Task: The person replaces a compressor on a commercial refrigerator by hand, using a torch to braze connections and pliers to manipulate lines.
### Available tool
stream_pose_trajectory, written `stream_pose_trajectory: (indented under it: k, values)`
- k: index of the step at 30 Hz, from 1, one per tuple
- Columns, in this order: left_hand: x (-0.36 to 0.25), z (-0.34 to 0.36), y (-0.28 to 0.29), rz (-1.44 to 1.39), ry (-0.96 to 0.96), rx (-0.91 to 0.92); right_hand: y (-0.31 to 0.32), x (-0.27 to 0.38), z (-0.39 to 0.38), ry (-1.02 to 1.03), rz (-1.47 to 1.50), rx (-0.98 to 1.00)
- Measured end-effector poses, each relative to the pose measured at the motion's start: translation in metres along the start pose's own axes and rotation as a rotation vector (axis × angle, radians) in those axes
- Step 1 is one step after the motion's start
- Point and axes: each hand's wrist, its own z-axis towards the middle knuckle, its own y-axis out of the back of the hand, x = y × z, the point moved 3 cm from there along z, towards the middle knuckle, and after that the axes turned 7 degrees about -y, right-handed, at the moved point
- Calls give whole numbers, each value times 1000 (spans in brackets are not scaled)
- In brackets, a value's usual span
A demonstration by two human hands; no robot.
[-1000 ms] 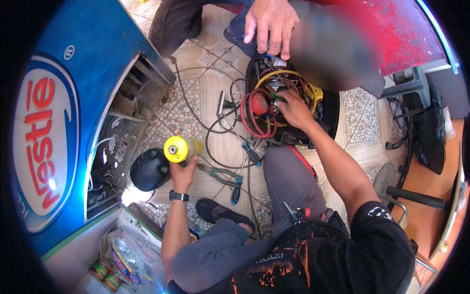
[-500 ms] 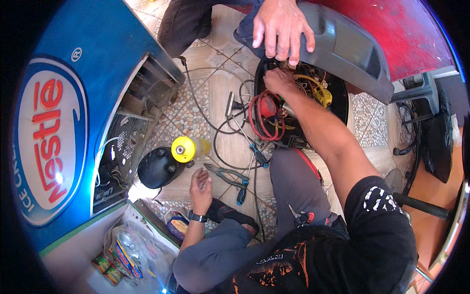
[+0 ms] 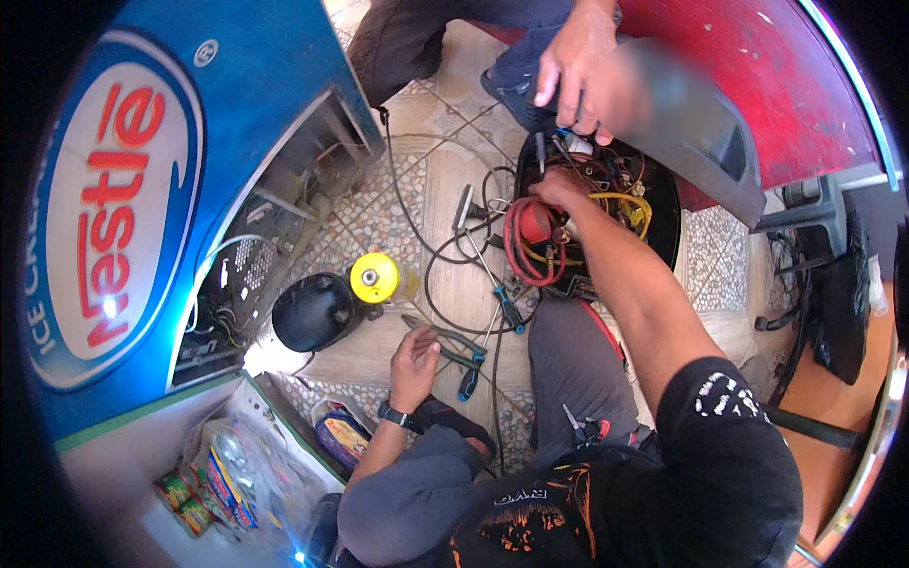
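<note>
My right hand (image 3: 565,189) reaches into an open black tool case (image 3: 670,227), its fingers curled and partly hidden among tools. A dark rod-like tool (image 3: 541,151) stands at its fingertips. Beside it lie a coiled red hose (image 3: 516,254) and a yellow hose (image 3: 639,210). My left hand (image 3: 415,364) hovers low, fingers loosely bent and apart, nothing in them. Closest to it are pliers (image 3: 447,333) and a blue-and-black screwdriver handle (image 3: 469,381) on the floor. Another screwdriver (image 3: 508,308) lies nearer the case. Above the case hangs another person's hand (image 3: 576,71).
A yellow-topped canister (image 3: 375,277) stands by a black compressor (image 3: 315,312). At left is a blue freezer cabinet (image 3: 256,57) with its machine bay exposed. A black cable (image 3: 402,213) crosses the tiled floor. A bag of packets (image 3: 237,473) sits lower left; a grey plastic lid (image 3: 724,161) leans over the case.
The view has shifted, moving the scene slightly. My right hand stays in the tool case, now by a dark rod-like tool. The other person's hand has moved over the case's far edge.
</note>
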Motion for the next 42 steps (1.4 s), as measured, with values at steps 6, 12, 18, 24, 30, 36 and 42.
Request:
stream_pose_trajectory:
  k: [6, 12, 18, 24, 30, 36, 42]
  values:
    - [-1, -1, 1, -41, -9, -57, 36, -55, -58, 533, 141, -359]
    - [-37, 5, -7, 113, -198, -7, 51, -69, -152, 1001, 201, -799]
    - [-71, 10, -11, 242, -485, 48, 40, -77, -159, 935, 450, -947]
    - [-78, 1, -3, 260, -556, 79, 54, -36, -220, 955, 353, -890]
    - [-127, 7, 12, 290, -803, 102, 22, 16, -282, 882, 463, -161]
    - [-114, -9, 14, -189, -359, 256, -21, 71, -260, 607, 973, 300]
    - [-141, 2, 53, -368, -282, 142, -30, 107, -250, 443, 1080, 470]
